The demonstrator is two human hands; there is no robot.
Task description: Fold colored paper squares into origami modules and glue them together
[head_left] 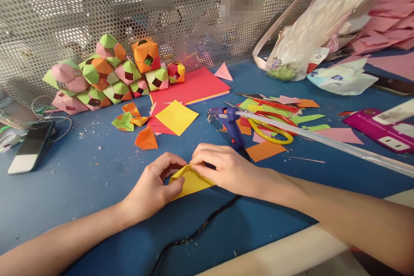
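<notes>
A yellow sheet of paper (195, 182) lies low at the centre, its upper edge curled over. My left hand (158, 183) pinches its left side between thumb and fingers. The fingers of my right hand (223, 168) are closed on the top edge, close to the left fingertips. Just beyond, a flat yellow square (177, 117) rests on red and pink sheets. Folded orange pieces (146, 139) and a green and orange one (123, 121) sit to the left of it. Behind my right hand stands a blue glue gun (233, 127) with a long clear stick.
Folded paper balls (98, 72) are stacked against the perforated metal screen (200, 4). Scissors with yellow handles (270, 133) lie among paper scraps. A phone (31, 147) is at left, a magenta power strip (381, 129) at right. A black cable (200, 229) crosses the blue table (97, 189).
</notes>
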